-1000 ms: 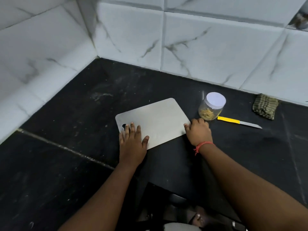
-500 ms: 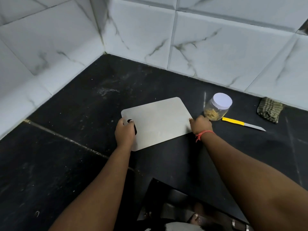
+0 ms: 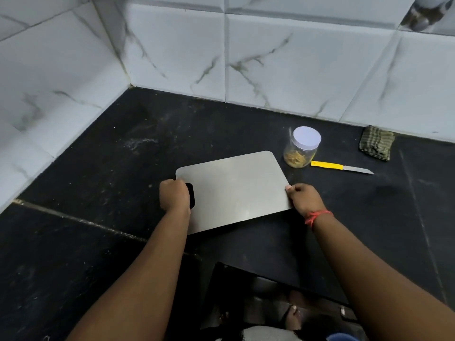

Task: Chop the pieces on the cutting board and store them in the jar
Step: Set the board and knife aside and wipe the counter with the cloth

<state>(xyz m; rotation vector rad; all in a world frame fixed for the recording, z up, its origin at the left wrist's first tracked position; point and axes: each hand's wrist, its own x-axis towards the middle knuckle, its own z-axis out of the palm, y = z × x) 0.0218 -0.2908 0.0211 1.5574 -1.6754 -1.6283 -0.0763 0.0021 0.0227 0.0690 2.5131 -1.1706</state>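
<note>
Both hands, left [image 3: 175, 195] and right [image 3: 303, 197], are now gripping our bare cutting board [image 3: 234, 188]; we are lifting it away, the jar [image 3: 301, 147] already capped.

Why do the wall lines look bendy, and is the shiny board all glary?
Head view: the wide-angle lens curves the tile lines; the cutting board shows only a soft, dull sheen, no hard glare; the top right corner is blurry.
</note>
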